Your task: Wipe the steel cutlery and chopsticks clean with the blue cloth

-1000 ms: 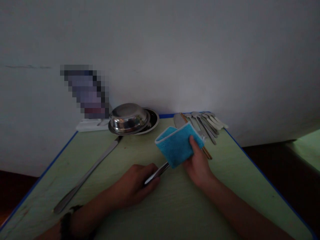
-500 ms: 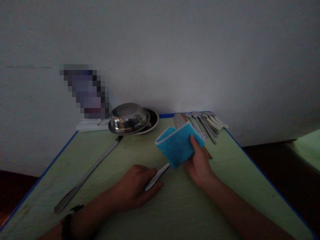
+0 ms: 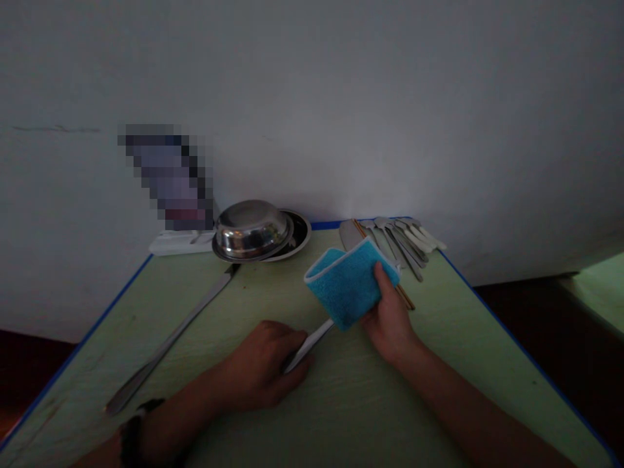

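My left hand [image 3: 266, 367] is closed around the handle of a metal utensil [image 3: 309, 343] that lies low over the pale green table [image 3: 341, 416]. The utensil's far end disappears inside a folded blue cloth [image 3: 347, 283]. My right hand [image 3: 390, 315] grips that cloth, thumb on top, wrapped round the hidden end of the utensil. Which kind of utensil it is cannot be made out.
A long metal utensil [image 3: 170, 341] lies diagonally at the left. An upturned steel bowl [image 3: 251, 229] rests on a dark plate [image 3: 295, 237] by the wall. Several spoons and other cutlery [image 3: 400, 240] lie at the back right. A white block [image 3: 178, 242] holds a blurred object.
The cloth and my right hand have shifted slightly back and forth along the utensil; my left hand has stayed almost in place on the handle.
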### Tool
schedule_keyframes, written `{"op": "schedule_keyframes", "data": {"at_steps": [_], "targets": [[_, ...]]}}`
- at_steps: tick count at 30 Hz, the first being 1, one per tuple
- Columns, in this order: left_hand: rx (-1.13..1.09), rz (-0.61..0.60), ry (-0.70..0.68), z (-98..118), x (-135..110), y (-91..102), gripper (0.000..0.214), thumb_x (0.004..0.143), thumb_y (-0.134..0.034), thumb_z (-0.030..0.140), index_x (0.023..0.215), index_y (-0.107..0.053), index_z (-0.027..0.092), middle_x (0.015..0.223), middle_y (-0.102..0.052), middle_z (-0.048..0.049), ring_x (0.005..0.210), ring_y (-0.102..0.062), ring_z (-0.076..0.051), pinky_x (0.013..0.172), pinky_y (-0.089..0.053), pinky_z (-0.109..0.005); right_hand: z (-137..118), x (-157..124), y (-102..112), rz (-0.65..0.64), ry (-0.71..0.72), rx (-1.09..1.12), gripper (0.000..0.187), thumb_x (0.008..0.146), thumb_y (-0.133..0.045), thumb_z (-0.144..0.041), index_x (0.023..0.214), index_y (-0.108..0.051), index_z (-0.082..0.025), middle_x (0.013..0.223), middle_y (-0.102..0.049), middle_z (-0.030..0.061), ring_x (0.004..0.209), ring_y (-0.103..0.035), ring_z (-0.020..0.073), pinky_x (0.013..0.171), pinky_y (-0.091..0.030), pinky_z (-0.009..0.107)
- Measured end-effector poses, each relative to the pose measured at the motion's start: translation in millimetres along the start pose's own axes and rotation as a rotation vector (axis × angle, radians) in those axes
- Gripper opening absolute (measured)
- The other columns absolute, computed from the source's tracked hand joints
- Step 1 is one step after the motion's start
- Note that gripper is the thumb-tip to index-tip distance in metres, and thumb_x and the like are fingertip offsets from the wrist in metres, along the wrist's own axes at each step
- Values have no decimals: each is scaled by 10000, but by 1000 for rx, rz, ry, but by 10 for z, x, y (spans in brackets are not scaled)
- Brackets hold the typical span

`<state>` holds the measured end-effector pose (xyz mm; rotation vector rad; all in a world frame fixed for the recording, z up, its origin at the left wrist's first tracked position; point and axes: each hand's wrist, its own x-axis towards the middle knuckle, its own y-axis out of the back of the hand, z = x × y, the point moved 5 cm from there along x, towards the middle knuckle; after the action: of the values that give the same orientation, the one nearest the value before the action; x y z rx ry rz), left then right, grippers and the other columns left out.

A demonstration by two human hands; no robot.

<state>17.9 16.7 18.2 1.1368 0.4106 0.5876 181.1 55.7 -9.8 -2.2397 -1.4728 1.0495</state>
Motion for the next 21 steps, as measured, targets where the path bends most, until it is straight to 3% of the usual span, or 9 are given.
{"op": "schedule_keyframes", "data": {"at_steps": [7, 11, 16, 21], "targets": [[-32, -6, 2, -5, -12, 17, 294, 921, -334, 313, 732, -511, 173, 626, -554, -2, 584, -544, -138, 619, -397, -272, -69, 10, 2, 18, 54, 37, 419, 722, -587, -547, 987, -619, -224, 962, -702, 29, 839, -653, 188, 735, -534, 335], [-37, -34, -12, 9, -3, 23, 307, 922, -321, 311, 714, -498, 170, 619, -544, -5, 580, -537, -140, 607, -395, -271, -94, 18, 28, 63, 90, -27, 410, 690, -624, -537, 954, -619, -223, 889, -710, 13, 796, -653, 174, 721, -533, 319], [-20, -20, 0, 17, 4, 5, 267, 909, -352, 284, 735, -521, 173, 628, -561, -5, 577, -533, -136, 601, -385, -268, 26, -15, 16, -12, 63, -136, 411, 688, -648, -477, 1019, -599, -239, 948, -699, 1, 828, -645, 164, 747, -520, 313], [-63, 55, -29, 16, 4, 13, 209, 900, -385, 279, 791, -534, 182, 682, -602, -8, 597, -546, -141, 597, -386, -272, 245, -118, 34, -103, 47, -192, 435, 695, -646, -445, 1078, -598, -243, 1053, -673, 19, 1000, -598, 179, 834, -491, 313]]}}
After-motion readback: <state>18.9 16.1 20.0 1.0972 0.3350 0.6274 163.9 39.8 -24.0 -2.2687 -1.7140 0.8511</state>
